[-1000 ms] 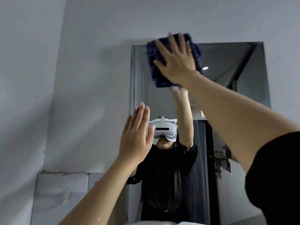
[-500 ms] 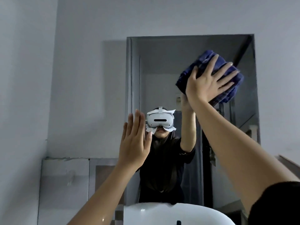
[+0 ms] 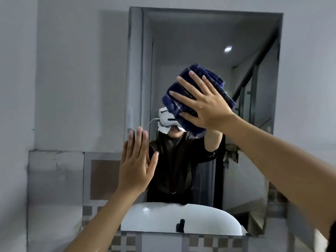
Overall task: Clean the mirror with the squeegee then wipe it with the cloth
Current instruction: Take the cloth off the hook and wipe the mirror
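Fingers (image 3: 195,82) of the right hand (image 3: 205,108) spread wide and flat, pressing a folded dark blue terry cloth (image 3: 189,99) against the frameless rectangular wall mirror (image 3: 209,33), near the middle of the glass. The left hand (image 3: 136,164) rests open, fingers straight and together, palm on the mirror's lower left edge. Below, a white ceramic basin (image 3: 160,219) shows reflected, above small grey-checked wall tiles (image 3: 200,242).

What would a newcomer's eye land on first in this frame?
The dark blue cloth, pressed flat against the middle of the mirror by the right hand. Next, the left hand, open with fingers up, at the mirror's lower left edge.
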Demonstrator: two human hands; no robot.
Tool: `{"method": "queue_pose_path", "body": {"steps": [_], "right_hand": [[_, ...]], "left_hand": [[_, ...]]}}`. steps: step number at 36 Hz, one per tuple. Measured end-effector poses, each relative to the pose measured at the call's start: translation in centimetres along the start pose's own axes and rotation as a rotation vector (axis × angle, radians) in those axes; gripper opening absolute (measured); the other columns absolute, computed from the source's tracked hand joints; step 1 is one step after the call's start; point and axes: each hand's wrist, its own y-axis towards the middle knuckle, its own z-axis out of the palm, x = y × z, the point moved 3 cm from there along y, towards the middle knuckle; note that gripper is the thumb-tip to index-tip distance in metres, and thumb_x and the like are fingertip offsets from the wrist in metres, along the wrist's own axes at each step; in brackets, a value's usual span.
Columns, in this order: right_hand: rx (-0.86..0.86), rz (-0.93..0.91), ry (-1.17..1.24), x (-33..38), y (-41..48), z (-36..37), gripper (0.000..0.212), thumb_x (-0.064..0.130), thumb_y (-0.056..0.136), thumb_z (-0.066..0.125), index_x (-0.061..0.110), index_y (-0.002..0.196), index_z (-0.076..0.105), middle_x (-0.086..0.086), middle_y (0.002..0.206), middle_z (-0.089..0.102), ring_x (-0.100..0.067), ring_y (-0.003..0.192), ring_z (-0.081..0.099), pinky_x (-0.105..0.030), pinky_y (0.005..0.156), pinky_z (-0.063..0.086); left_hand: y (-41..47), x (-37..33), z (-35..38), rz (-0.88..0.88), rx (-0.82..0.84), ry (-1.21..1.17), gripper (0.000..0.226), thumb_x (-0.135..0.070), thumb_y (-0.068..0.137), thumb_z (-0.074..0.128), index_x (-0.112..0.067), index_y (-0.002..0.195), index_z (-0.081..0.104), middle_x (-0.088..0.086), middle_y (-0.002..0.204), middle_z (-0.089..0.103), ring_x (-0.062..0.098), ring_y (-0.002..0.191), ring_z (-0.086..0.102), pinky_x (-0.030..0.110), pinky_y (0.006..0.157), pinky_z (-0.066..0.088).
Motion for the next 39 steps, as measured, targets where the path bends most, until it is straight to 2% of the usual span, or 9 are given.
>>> {"method": "queue_pose_path", "body": {"steps": [6,10,13,15,18,25,31,35,39], "right_hand": [[-0.13,0.801,0.102,-4.9,-6.8,0.0,0.057,0.054,0.092,0.032,0.034,0.144,0.023,-0.005,0.156,0.016,-0.033,0.144,0.005,-0.047,0.116,0.002],[-0.198,1.253,0.198,-1.1,-7.9,0.9,0.06,0.054,0.089,0.032,0.035,0.145,0.018,-0.004,0.157,0.01,-0.032,0.144,0.001,-0.047,0.116,-0.001],[-0.231,1.437,0.267,3.5,-6.6,1.5,0.063,0.052,0.088,0.035,0.033,0.145,0.019,-0.007,0.157,0.01,-0.035,0.143,0.002,-0.049,0.115,-0.001],[-0.223,1.426,0.291,6.6,-4.7,1.6,0.063,0.052,0.088,0.036,0.031,0.145,0.019,-0.009,0.157,0.011,-0.037,0.143,0.002,-0.05,0.114,-0.001],[-0.188,1.229,0.315,10.7,-1.1,1.4,0.061,0.053,0.09,0.035,0.031,0.145,0.02,-0.012,0.156,0.011,-0.039,0.143,0.003,-0.051,0.114,0.0],[-0.025,0.369,0.264,15.9,2.1,2.0,0.056,0.045,0.094,0.034,0.029,0.146,0.02,-0.012,0.156,0.014,-0.039,0.142,0.005,-0.051,0.114,-0.002],[0.097,-0.237,0.056,11.5,-4.8,2.2,0.052,0.048,0.095,0.026,0.032,0.145,0.022,-0.006,0.155,0.019,-0.036,0.143,0.01,-0.051,0.116,0.011],[0.097,-0.086,-0.013,5.4,-10.3,1.7,0.054,0.052,0.094,0.03,0.033,0.145,0.022,-0.005,0.155,0.019,-0.035,0.143,0.009,-0.049,0.117,0.011],[0.033,0.48,0.081,1.9,-15.6,1.4,0.055,0.05,0.094,0.037,0.031,0.144,0.026,-0.009,0.154,0.021,-0.038,0.142,0.011,-0.049,0.115,0.006]], "left_hand": [[-0.1,-0.3,-0.1,-0.029,-0.006,-0.037,0.068,-0.042,0.094,0.032,-0.011,0.148,0.005,0.007,0.157,0.0,0.023,0.144,-0.003,0.038,0.118,0.002],[-2.3,-0.4,0.0,0.003,0.061,-0.028,0.071,-0.044,0.094,0.037,-0.012,0.148,0.003,0.006,0.157,-0.002,0.022,0.144,-0.005,0.034,0.118,-0.003],[-5.1,-0.1,0.5,0.042,0.12,0.008,0.075,-0.048,0.092,0.042,-0.009,0.148,0.008,0.007,0.157,0.001,0.024,0.144,-0.002,0.036,0.118,-0.001],[-6.7,0.2,0.9,0.04,0.142,-0.004,0.077,-0.046,0.091,0.048,-0.008,0.147,0.011,0.009,0.157,0.003,0.025,0.144,0.0,0.04,0.118,0.004],[-7.9,0.0,1.1,0.003,0.155,-0.026,0.08,-0.046,0.091,0.051,-0.009,0.148,0.009,0.008,0.157,0.004,0.023,0.145,0.0,0.04,0.118,0.007],[-10.9,-0.3,2.1,-0.05,0.202,-0.057,0.081,-0.047,0.091,0.049,-0.009,0.148,0.005,0.009,0.157,0.001,0.024,0.144,-0.003,0.038,0.118,0.005],[-14.2,-0.6,3.3,-0.087,0.211,-0.066,0.079,-0.049,0.091,0.045,-0.008,0.148,0.007,0.009,0.157,0.002,0.026,0.144,0.0,0.035,0.118,0.002],[-14.4,-0.8,3.6,-0.104,0.183,-0.056,0.079,-0.048,0.09,0.044,-0.007,0.147,0.008,0.01,0.157,0.002,0.029,0.144,0.001,0.037,0.118,0.001],[-14.5,-0.9,3.6,-0.135,0.21,-0.082,0.079,-0.05,0.09,0.042,-0.01,0.148,0.005,0.007,0.157,-0.003,0.026,0.144,-0.005,0.037,0.118,-0.001]]}}
